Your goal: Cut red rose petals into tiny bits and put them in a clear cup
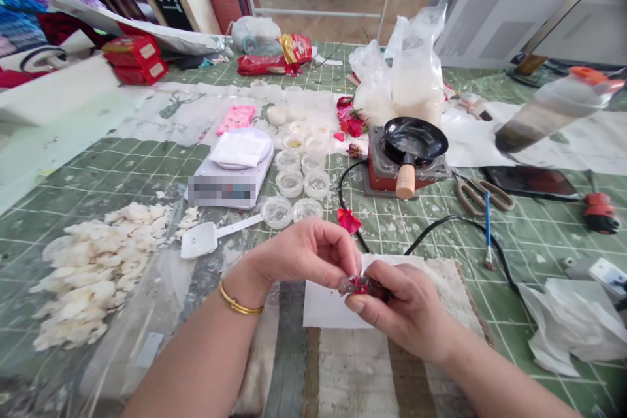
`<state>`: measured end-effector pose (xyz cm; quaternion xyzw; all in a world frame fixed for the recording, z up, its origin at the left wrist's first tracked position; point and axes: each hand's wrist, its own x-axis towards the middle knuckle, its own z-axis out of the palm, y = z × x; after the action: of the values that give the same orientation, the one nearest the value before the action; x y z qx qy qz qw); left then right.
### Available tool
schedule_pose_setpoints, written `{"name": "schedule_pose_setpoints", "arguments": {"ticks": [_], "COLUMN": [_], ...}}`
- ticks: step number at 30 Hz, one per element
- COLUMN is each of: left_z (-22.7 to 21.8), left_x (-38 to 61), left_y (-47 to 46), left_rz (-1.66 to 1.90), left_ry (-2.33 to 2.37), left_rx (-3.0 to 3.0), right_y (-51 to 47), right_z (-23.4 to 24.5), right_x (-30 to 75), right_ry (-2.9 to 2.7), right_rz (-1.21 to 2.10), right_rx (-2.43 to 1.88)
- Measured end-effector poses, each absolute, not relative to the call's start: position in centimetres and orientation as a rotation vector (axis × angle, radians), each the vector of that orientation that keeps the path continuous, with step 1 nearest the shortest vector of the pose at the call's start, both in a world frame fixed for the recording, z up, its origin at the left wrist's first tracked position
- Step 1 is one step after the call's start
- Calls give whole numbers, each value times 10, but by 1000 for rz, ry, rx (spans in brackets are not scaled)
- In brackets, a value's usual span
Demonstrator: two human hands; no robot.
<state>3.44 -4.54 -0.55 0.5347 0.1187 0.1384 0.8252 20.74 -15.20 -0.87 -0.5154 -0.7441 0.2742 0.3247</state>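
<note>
My left hand [304, 255] and my right hand [404, 304] meet over a white sheet of paper [328, 307] near the table's front edge. Both pinch a small clear piece holding red flower bits [361, 285], fingers closed on it from either side. A gold bangle [238, 304] circles my left wrist. One red petal [349, 220] lies on the mat just behind my left hand, beside a black cable [441, 225].
White wax flakes [93, 274] are heaped at left, with a white scoop [200, 240] and scale [230, 176]. Several small clear cups [294, 183] stand mid-table. A small black pan [415, 140] sits on a burner. Scissors [482, 196], brush [488, 232], phone [531, 181] lie right.
</note>
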Motion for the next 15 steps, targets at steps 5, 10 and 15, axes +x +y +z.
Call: {"name": "schedule_pose_setpoints", "arguments": {"ticks": [5, 10, 15], "left_z": [-6, -5, -5], "left_x": [35, 34, 33], "left_y": [-45, -45, -45], "left_rz": [288, 281, 287], "left_ry": [267, 306, 276], "left_rx": [1128, 1126, 1168], "right_y": [-151, -152, -154], "right_z": [-10, -9, -8], "right_x": [208, 207, 208], "right_ry": [-1955, -1958, -1966], "right_rz": [716, 729, 755], "right_rx": [-1339, -1335, -1334]}}
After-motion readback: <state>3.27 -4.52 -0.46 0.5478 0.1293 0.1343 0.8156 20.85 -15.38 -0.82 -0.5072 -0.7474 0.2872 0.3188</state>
